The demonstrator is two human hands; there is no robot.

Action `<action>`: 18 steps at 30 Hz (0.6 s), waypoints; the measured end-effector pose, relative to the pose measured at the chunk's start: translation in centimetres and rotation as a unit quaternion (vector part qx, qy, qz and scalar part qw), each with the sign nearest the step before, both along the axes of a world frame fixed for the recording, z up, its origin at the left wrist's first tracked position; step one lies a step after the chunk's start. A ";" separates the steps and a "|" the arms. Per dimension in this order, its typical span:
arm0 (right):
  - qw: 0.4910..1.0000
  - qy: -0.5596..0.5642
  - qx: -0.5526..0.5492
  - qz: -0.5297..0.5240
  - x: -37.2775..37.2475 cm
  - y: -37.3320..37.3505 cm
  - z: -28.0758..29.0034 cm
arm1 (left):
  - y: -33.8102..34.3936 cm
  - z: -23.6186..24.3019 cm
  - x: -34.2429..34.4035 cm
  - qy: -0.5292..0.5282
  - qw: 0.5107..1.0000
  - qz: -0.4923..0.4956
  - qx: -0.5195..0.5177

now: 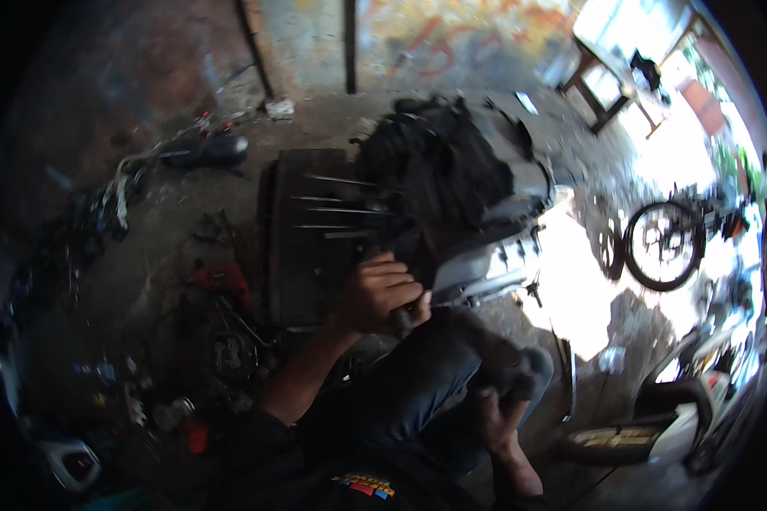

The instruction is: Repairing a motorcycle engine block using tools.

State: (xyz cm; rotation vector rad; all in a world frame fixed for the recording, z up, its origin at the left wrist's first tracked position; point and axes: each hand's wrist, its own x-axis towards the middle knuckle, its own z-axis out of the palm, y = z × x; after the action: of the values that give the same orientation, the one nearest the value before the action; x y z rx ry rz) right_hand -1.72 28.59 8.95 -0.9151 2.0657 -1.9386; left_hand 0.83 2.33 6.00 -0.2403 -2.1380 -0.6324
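Observation:
A dark and silver engine (486,255) lies in front of me, with several thin metal studs (337,210) sticking out to its left over a flat dark board (302,281). At its near left side is my left hand (385,294), closed with its fingers wrapped round something dark that I cannot make out. Lower and to the right, beside my knee, my right hand (497,416) is closed on a dark, blunt object (513,373). Motion smears that object, so its kind does not show.
On the floor to the left lie a red power tool (222,279), a black cylindrical part (204,152) and many loose parts. A motorcycle (665,426) stands at the lower right, with a spoked wheel (665,245) beyond it. At the upper right is a wooden table (605,81).

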 end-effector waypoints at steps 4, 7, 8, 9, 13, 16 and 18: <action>0.959 -0.222 -0.151 -0.089 -0.3 2.4 -2.1 | 1.5 -0.2 1.9 0.006 1.000 -0.012 0.006; 0.914 -0.299 -0.238 -0.137 -1.8 3.3 -3.5 | 2.1 -0.3 2.6 0.000 1.000 -0.005 -0.008; 0.907 -0.311 -0.245 -0.147 -2.4 3.5 -4.0 | 2.2 -0.2 2.6 0.000 1.000 0.010 -0.017; 0.897 -0.333 -0.245 -0.155 -3.1 3.8 -4.7 | 2.2 -0.2 2.4 -0.007 1.000 0.004 -0.020; 0.888 -0.378 -0.198 -0.170 -4.9 5.2 -8.4 | 1.8 0.3 0.7 0.000 0.998 -0.006 -0.065; 0.856 -0.448 -0.206 -0.156 -5.0 6.6 -11.1 | 1.0 0.4 -0.9 -0.063 0.993 -0.003 -0.098; 0.844 -0.475 -0.177 -0.175 -4.7 7.0 -12.5 | 0.8 0.3 -1.8 -0.094 0.991 -0.002 -0.100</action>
State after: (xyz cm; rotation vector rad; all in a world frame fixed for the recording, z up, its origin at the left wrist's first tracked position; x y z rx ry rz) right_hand -6.41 35.58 -3.58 0.4309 1.3303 -2.2828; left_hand -0.96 3.12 6.29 -0.3035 -2.3868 -0.4581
